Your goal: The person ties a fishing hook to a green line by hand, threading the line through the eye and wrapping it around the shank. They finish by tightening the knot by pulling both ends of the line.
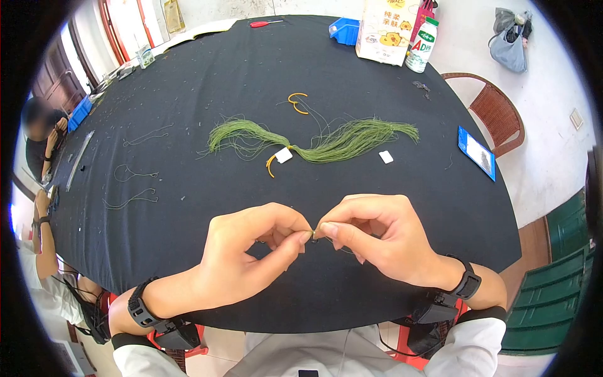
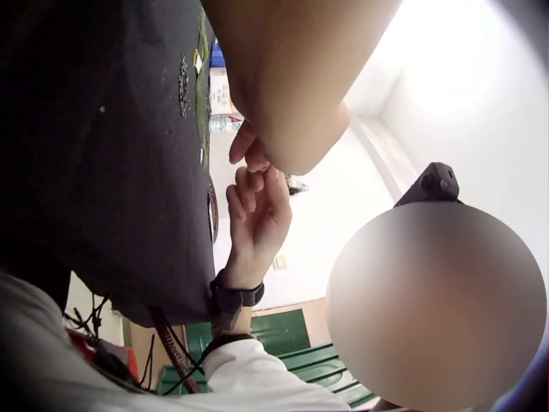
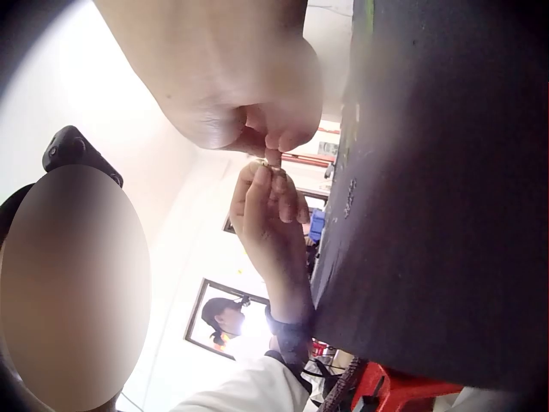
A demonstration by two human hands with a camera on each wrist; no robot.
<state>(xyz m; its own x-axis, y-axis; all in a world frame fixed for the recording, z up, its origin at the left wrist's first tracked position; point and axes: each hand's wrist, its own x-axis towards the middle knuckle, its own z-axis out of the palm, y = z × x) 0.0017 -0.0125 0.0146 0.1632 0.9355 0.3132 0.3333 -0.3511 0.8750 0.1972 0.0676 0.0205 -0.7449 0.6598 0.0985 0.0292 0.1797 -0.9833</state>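
Observation:
Over the near part of the table, my left hand [image 1: 251, 242] and right hand [image 1: 386, 234] meet fingertip to fingertip. Between thumb and forefinger, each pinches a short bit of thin green string [image 1: 313, 234]. A small dark piece shows right at the fingertips, too small to make out. Farther off lies a long bundle of green strings [image 1: 348, 143], gathered near its middle by a yellow tie [image 1: 271, 166] with a white tag [image 1: 284, 155]. In the left wrist view, a small heap of dark bits [image 2: 184, 86] lies on the cloth.
Several loose looped strings [image 1: 135, 173] lie at left. A yellow curved tie [image 1: 298, 103] and a white paper piece [image 1: 385, 157] lie by the bundle. Beyond are a blue packet [image 1: 476, 153], white bottle [image 1: 422, 47], tissue pack [image 1: 386, 34], blue bin [image 1: 344, 30] and red-handled screwdriver [image 1: 264, 24].

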